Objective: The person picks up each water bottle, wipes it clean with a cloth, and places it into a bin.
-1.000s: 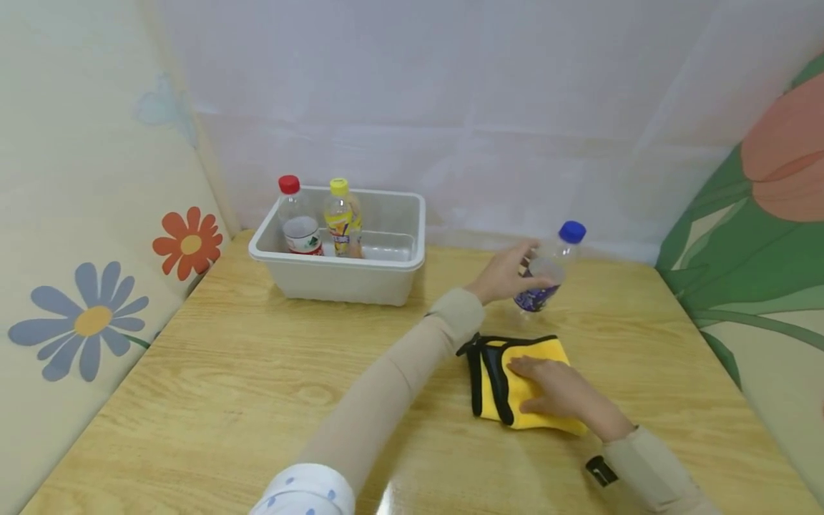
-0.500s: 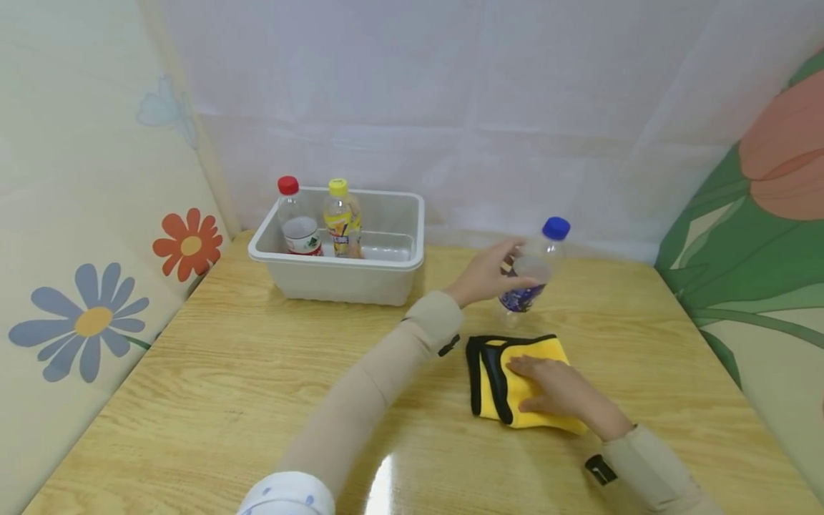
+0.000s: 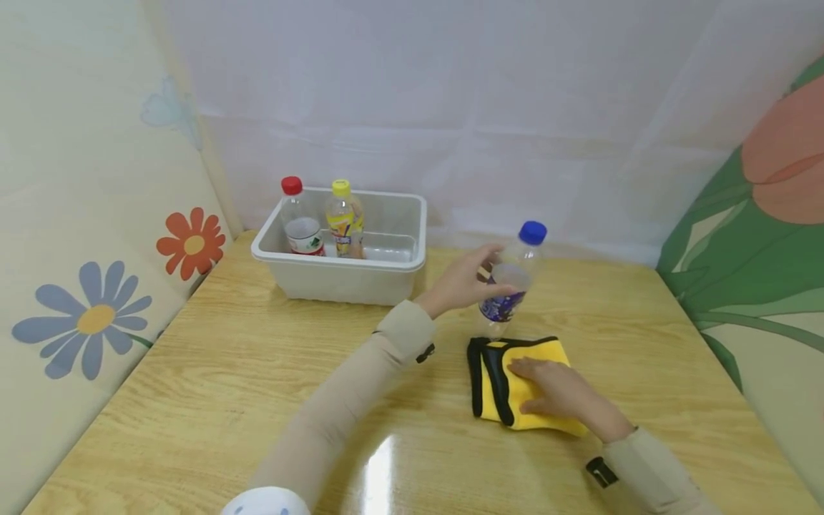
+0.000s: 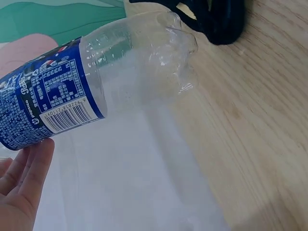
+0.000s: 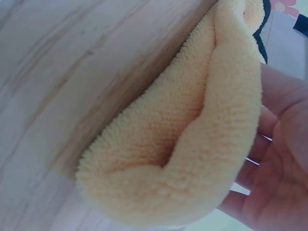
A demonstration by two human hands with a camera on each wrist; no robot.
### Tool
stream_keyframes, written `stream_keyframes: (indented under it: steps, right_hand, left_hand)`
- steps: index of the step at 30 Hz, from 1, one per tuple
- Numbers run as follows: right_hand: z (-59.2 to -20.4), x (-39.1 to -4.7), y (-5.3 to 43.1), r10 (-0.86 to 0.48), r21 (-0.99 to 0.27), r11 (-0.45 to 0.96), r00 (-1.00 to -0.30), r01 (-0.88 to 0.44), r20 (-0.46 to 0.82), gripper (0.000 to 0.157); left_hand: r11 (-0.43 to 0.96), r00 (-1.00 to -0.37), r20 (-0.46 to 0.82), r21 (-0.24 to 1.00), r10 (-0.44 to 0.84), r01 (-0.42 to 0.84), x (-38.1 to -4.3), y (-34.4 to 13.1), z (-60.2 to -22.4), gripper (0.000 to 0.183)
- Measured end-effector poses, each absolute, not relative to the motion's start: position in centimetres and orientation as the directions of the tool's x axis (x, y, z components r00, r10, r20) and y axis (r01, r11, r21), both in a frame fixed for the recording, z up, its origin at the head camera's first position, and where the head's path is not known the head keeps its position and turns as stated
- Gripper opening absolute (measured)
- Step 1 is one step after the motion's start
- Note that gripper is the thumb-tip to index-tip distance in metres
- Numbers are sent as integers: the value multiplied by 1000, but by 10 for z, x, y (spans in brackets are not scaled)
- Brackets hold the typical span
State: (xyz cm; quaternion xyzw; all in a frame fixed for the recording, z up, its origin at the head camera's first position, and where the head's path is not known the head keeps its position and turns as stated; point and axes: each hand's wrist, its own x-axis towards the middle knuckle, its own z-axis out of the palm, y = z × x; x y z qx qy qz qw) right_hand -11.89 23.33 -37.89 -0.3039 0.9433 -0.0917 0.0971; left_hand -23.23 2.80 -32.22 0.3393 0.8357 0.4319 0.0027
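My left hand (image 3: 460, 282) grips a clear plastic bottle (image 3: 511, 275) with a blue cap and a dark blue label. The bottle leans, cap toward the upper right, and its base overlaps the back edge of a folded yellow towel (image 3: 547, 350) in the head view. A barcode shows on the bottle's label (image 4: 62, 103) in the left wrist view, with fingertips against it. On the black-trimmed towel rests my right hand (image 3: 556, 390), its fingers stretched out flat. Seen from the right wrist, the towel (image 5: 192, 144) is plush and folded over, hiding parts of those fingers.
At the back left of the wooden table (image 3: 212, 400) stands a light grey plastic tub (image 3: 344, 282). Inside it are a bottle with a red cap (image 3: 292, 186) and another with a yellow cap (image 3: 341, 188). A white sheet (image 3: 450, 107) hangs behind the table.
My left hand has moved left and a little nearer, carrying the bottle from beyond the towel to its back edge. The right hand stays put on the towel.
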Motion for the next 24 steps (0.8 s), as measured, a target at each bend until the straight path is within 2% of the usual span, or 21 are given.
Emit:
stream_keyframes:
  steps: [9, 16, 24]
  right_hand:
    - [-377, -116, 232, -586, -221, 803, -800, -553, -126, 60]
    - [-376, -115, 230, -563, -223, 821, -812, -526, -153, 60]
    - [-376, -116, 231, -586, -228, 801, -802, -553, -116, 60]
  left_hand:
    - [404, -772, 298, 715, 562, 570, -217, 1, -319, 77]
    - [359, -744, 340, 712, 576, 603, -202, -17, -322, 75]
    - [341, -741, 382, 708, 552, 619, -182, -37, -319, 72]
